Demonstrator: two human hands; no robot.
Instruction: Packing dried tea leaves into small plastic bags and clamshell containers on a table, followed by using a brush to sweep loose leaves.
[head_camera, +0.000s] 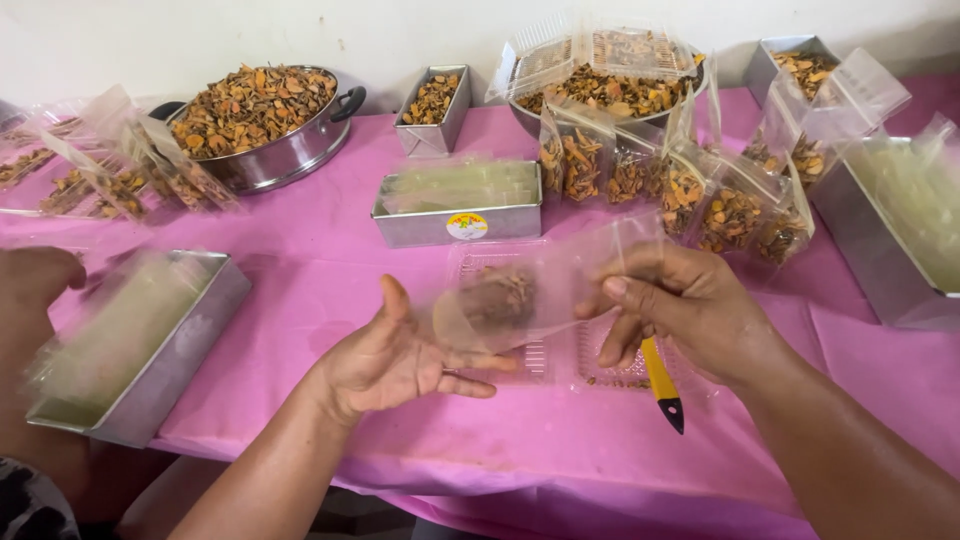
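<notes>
Two hands over the pink worktop (330, 270): your right hand (690, 310) has its grip pinched on a clear bag (540, 285) of dried brown pieces, held mid-scene above a plastic tray (545, 360); your left hand (400, 355) lies open, fingers spread, beneath it. Yellow-handled knife (660, 383) just right.

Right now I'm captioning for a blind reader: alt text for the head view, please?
Two hands, left hand and right hand, hold a clear plastic bag of dried orange-brown pieces over a pink tablecloth, amid metal trays and filled bags.
</notes>
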